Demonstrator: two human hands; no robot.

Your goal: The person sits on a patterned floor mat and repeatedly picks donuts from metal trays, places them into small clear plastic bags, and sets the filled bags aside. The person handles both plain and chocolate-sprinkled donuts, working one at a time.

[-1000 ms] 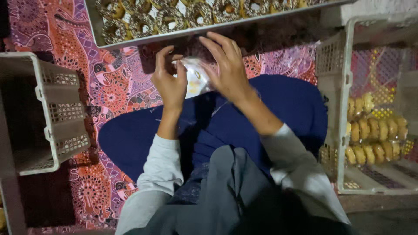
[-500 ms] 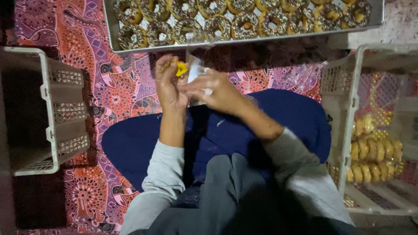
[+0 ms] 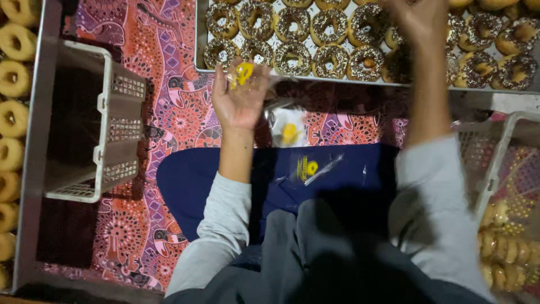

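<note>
- The patterned cloth (image 3: 169, 118), pink and purple, covers the floor under everything in view.
- A dark blue cushion (image 3: 185, 186) lies on the cloth across the person's lap area, partly hidden by the grey-sleeved arms and dark trousers.
- A long metal tray (image 3: 198, 53) sits at the top of the view, filled with rows of chocolate-sprinkled doughnuts (image 3: 329, 59).
- A white plastic basket (image 3: 115, 132) stands on the left, tipped on its side with its open mouth facing left.
- Another white basket (image 3: 498, 169) stands at the right edge and holds packed doughnuts (image 3: 509, 253) in rows.
- Plain ring doughnuts (image 3: 14, 84) line the far left edge in a column.
- The right hand (image 3: 416, 19) is raised over the tray among the sprinkled doughnuts; it is blurred, and whether it grips one I cannot tell.
- The left hand (image 3: 241, 95) is held palm up just below the tray's near edge, fingers curled around a clear plastic bag (image 3: 247, 76) with a yellow print.
- A loose clear bag (image 3: 287, 126) with a yellow mark lies on the cloth just right of the left wrist.
- One more clear bag (image 3: 312, 168) with a yellow mark lies flat on the cushion, between the two forearms.
</note>
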